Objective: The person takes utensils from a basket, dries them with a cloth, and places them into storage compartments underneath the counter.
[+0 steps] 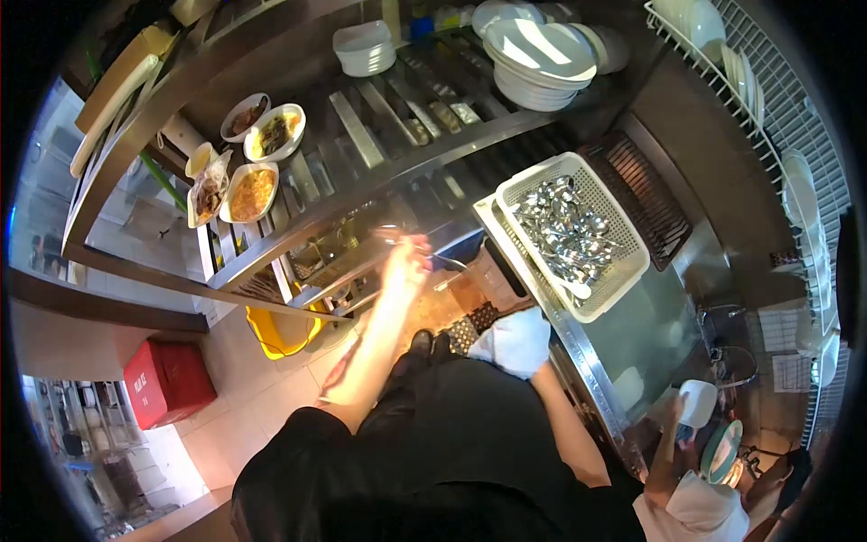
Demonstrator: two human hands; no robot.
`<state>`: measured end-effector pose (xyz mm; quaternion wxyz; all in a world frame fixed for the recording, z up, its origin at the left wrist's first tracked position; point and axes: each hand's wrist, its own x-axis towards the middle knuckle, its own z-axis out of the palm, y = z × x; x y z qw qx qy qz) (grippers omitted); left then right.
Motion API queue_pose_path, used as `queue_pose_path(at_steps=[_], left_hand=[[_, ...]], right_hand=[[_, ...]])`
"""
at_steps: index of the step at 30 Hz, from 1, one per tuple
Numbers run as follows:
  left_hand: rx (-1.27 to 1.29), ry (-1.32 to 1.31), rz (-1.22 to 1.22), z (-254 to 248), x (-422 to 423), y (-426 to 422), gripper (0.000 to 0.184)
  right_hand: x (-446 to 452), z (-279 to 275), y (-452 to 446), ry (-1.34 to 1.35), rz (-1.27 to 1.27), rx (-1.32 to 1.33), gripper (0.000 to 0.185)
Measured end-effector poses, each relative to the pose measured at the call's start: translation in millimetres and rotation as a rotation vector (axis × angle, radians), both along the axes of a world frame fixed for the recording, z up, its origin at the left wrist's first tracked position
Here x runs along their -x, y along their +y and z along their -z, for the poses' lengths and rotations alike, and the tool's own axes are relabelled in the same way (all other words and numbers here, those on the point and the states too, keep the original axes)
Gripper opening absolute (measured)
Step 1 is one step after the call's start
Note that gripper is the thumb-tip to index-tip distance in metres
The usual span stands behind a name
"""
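My left hand (409, 259) is stretched out over the lower shelf and smeared by motion. Its fingers look closed, with a thin shiny streak at them that is too blurred to name. A light-coloured cloth (513, 343) is bunched in my right hand (544, 372), which it mostly covers. To the right of the cloth, a white perforated plastic basket (591, 312) stands on the steel counter. Inside it lies a heap of metal spoons and other cutlery (569, 230).
Bowls of food (253, 192) and stacked white dishes (542, 63) stand on a slatted steel shelf (361, 135). A wire rack (768, 154) holds plates at right. A co-worker (695, 506) holds a white dish (698, 404) near the sink. A red box (169, 384) and yellow bucket (280, 334) are at left.
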<state>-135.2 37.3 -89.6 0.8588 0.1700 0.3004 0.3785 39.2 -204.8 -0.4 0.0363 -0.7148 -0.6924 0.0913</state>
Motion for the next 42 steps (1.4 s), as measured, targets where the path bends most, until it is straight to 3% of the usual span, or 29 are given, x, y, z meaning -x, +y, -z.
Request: queue_pose_path(at_steps=[2, 3, 4, 5, 6, 8, 9, 12, 14, 19, 20, 22, 24, 25, 26, 27, 28, 29, 30, 31, 34, 36, 39, 42], left_hand=[[0.0, 0.145, -0.279, 68, 52, 50, 0.032], [-0.055, 0.2, -0.39, 106, 87, 77, 0.03], [-0.112, 0.255, -0.495, 130, 119, 103, 0.027], [-0.106, 0.26, -0.494, 128, 145, 128, 0.027], [-0.079, 0.103, -0.638, 119, 166, 157, 0.024], [-0.025, -0.217, -0.921, 110, 200, 196, 0.025], [-0.017, -0.243, -0.968, 112, 209, 216, 0.025], [-0.029, -0.167, -1.014, 138, 221, 261, 0.026], [-0.028, -0.067, -0.991, 162, 213, 273, 0.026], [-0.106, 0.21, -0.872, 241, 148, 263, 0.028], [-0.153, 0.202, -0.858, 254, 125, 247, 0.028], [-0.305, 0.601, -0.516, 128, 49, 145, 0.026], [-0.477, 0.395, -0.288, 76, -17, 66, 0.02], [-0.644, 0.552, -0.134, 65, -45, 38, 0.027], [-0.79, 0.572, 0.029, 37, -72, 9, 0.027], [-0.824, 0.562, 0.156, 26, -99, -11, 0.025], [-1.017, 0.557, 0.223, 30, -129, -23, 0.024], [-1.258, 0.536, 0.23, 41, -161, -31, 0.021], [-1.366, 0.58, 0.323, 19, -187, -47, 0.018], [-1.436, 0.471, 0.446, 7, -211, -57, 0.016], [-1.752, 0.63, 0.699, 15, -278, -76, 0.018], [-1.814, 0.669, 0.726, 25, -309, -83, 0.018], [-1.888, 0.818, 0.733, 29, -347, -86, 0.015], [-1.951, 1.039, 0.708, 65, -396, -80, 0.014]], right_hand=[[-23, 86, -33, 0.484, -0.05, -0.336, 0.033], [-25, 113, -54, 0.714, 0.218, -0.363, 0.037], [-31, 90, -58, 0.408, 0.048, -0.277, 0.038], [-26, 55, -59, 0.275, 0.06, -0.236, 0.039], [-22, 35, -59, 0.144, 0.071, -0.194, 0.04], [-29, 76, -76, 0.282, 0.155, -0.18, 0.043], [-31, 91, -83, 0.414, 0.239, -0.173, 0.045], [-18, 40, -70, 0.264, 0.27, -0.048, 0.05], [-18, 39, -70, 0.308, 0.244, -0.129, 0.05], [-25, 69, -98, 0.207, 0.295, -0.373, 0.041], [-10, 61, -107, 0.642, 0.618, -0.404, 0.035], [-16, 62, -119, 0.348, 0.54, -0.212, 0.031], [-14, 49, -127, 0.452, 0.626, -0.203, 0.029], [-12, 39, -129, 0.569, 0.667, -0.193, 0.027], [-11, 28, -130, 0.688, 0.703, -0.185, 0.025], [-10, 20, -130, 0.809, 0.736, -0.18, 0.023], [-10, 13, -129, 0.807, 0.749, -0.187, 0.023], [-11, 6, -128, 0.594, 0.669, -0.161, 0.02], [-13, 1, -130, 0.381, 0.587, -0.132, 0.017], [-14, -6, -132, 0.377, 0.562, -0.131, 0.018], [-16, -34, -150, 0.781, 0.617, -0.157, 0.019], [-18, -54, -174, 1.152, 0.739, -0.229, 0.02], [-22, -72, -220, 1.568, 1.011, -0.537, 0.022], [-27, -71, -254, 1.765, 1.183, -0.875, 0.024]])
